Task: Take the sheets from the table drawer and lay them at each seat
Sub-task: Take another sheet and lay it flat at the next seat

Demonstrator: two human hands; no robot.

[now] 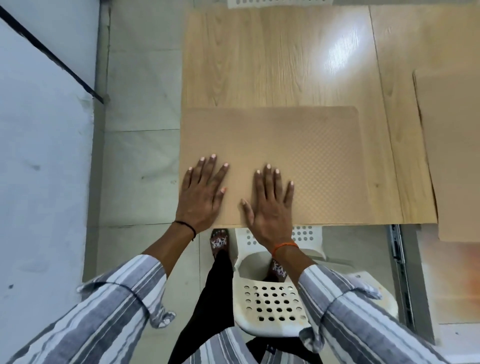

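Observation:
A tan, dimpled sheet (306, 145) lies flat at the near left corner of the light wooden table (272, 57), its front edge flush with the table edge. My left hand (201, 194) rests palm down on the sheet's near left part, fingers spread. My right hand (270, 202) presses flat beside it, near the sheet's front middle. A second tan sheet (452, 145) lies at the right, overhanging the table's front edge. The open drawer (449, 280) shows at the lower right, its metal slide rail (398, 259) beside it.
A white perforated plastic chair (272, 304) stands under me, tucked at the table's front edge. Another white chair's top (278, 3) peeks over the far edge. Grey tiled floor (140, 156) and a pale wall (44, 156) lie to the left.

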